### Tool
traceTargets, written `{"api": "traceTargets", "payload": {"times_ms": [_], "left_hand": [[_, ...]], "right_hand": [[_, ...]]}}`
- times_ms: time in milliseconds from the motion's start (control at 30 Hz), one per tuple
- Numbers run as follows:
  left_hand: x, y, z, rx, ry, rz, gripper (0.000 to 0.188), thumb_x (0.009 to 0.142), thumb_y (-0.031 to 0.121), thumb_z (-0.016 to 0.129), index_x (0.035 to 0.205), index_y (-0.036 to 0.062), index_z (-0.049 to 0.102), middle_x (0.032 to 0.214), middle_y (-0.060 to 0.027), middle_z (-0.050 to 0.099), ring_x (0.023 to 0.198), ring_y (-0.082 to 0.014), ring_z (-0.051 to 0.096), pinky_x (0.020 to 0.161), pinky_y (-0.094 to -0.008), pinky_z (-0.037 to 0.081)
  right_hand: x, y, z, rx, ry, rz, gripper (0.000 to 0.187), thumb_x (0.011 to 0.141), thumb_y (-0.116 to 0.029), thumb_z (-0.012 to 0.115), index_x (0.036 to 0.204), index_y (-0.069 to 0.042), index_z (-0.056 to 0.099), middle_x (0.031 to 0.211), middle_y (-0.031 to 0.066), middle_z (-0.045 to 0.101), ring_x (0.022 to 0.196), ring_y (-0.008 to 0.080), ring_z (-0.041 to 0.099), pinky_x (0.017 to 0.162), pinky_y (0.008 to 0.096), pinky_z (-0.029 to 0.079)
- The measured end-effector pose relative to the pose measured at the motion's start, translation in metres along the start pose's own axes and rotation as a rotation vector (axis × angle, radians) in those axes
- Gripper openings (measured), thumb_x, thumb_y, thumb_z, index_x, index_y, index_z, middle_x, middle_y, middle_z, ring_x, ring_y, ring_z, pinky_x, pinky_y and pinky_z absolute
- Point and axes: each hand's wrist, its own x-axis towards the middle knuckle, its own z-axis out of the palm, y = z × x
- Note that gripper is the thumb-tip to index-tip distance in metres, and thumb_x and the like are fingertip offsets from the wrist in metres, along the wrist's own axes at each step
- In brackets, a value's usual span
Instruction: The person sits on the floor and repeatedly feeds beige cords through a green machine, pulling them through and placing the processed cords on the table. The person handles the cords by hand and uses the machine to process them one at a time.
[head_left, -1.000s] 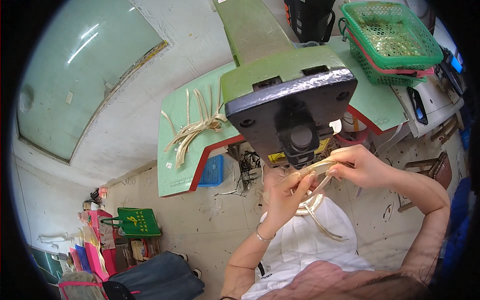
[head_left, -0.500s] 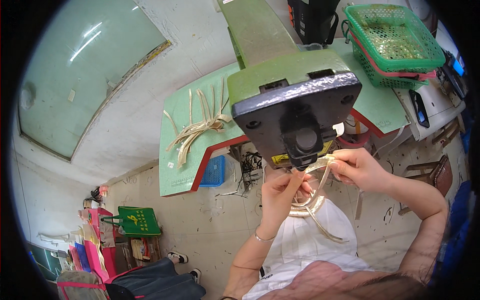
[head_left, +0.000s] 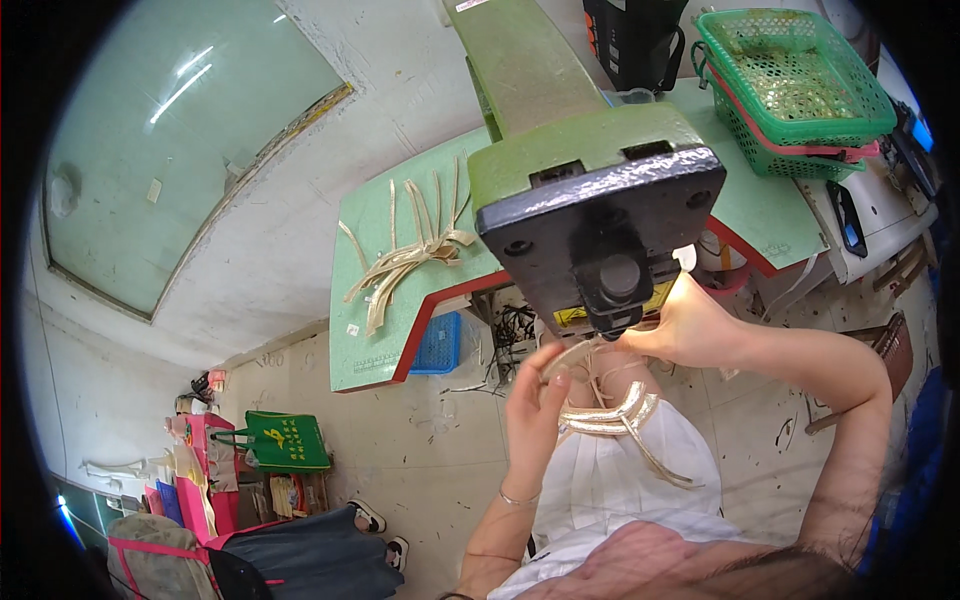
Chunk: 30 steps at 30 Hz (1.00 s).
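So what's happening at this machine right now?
A person sits at a green machine on a green worktable. The left hand and right hand hold shiny gold straps up under the machine's black head; loose strap ends hang down over a white cloth on the lap. A pile of similar pale strips lies on the table to the left, and a green basket stands at the far right.

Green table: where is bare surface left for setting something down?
On the green table, the near-left corner below the loose tan strips is bare, and so is the patch right of the machine head, below the green baskets. Under the machine, both hands crowd the gold straps.
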Motion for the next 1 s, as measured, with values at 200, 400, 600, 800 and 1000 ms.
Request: {"api": "traceTargets", "payload": {"times_ms": [200, 400, 600, 800, 1000], "left_hand": [[0.034, 0.027, -0.008, 0.25, -0.581, -0.119, 0.016, 0.086, 0.011, 0.063, 0.086, -0.0043, 0.062, 0.074, -0.0014, 0.063, 0.065, -0.0065, 0.056, 0.06, -0.0184, 0.043], [0.027, 0.012, -0.015, -0.064, -0.496, -0.239, 0.01, 0.088, 0.008, 0.06, 0.083, -0.0005, 0.062, 0.069, -0.0016, 0.061, 0.059, -0.0041, 0.054, 0.054, -0.0169, 0.041], [0.011, -0.005, -0.026, -0.178, -0.32, -0.169, 0.013, 0.089, 0.008, 0.059, 0.08, -0.0008, 0.061, 0.067, -0.0028, 0.06, 0.057, -0.006, 0.053, 0.053, -0.0188, 0.04], [-0.003, 0.005, -0.034, -0.162, -0.168, -0.176, 0.018, 0.09, 0.01, 0.055, 0.075, 0.001, 0.057, 0.061, -0.0041, 0.056, 0.05, -0.0079, 0.05, 0.047, -0.0201, 0.038], [-0.011, 0.008, -0.047, -0.263, -0.121, -0.19, 0.017, 0.09, 0.011, 0.056, 0.077, 0.0002, 0.059, 0.061, -0.0059, 0.057, 0.052, -0.0087, 0.05, 0.049, -0.0203, 0.037]], "right_hand": [[0.016, -0.005, -0.022, -0.365, -0.017, -0.219, 0.029, 0.08, -0.032, 0.066, 0.082, -0.003, 0.067, 0.066, 0.0109, 0.063, 0.061, 0.0222, 0.058, 0.062, 0.0299, 0.047], [0.002, -0.016, -0.08, -0.266, -0.498, 0.334, 0.026, 0.08, -0.029, 0.067, 0.081, -0.003, 0.067, 0.064, 0.0038, 0.064, 0.064, 0.0065, 0.056, 0.061, 0.0249, 0.043], [-0.022, 0.001, -0.06, 0.262, -0.201, 0.336, 0.026, 0.09, -0.025, 0.055, 0.085, 0.0, 0.06, 0.071, 0.0031, 0.06, 0.063, 0.0077, 0.055, 0.057, 0.0235, 0.044], [-0.012, 0.001, -0.048, 0.572, -0.215, 0.413, 0.038, 0.096, -0.03, 0.044, 0.072, -0.002, 0.054, 0.063, 0.002, 0.053, 0.047, 0.0082, 0.048, 0.046, 0.023, 0.04], [-0.008, -0.018, -0.037, 0.211, -0.286, 0.335, 0.026, 0.092, -0.018, 0.052, 0.074, 0.0, 0.056, 0.058, 0.0009, 0.052, 0.046, 0.0068, 0.048, 0.046, 0.0228, 0.039]]}}
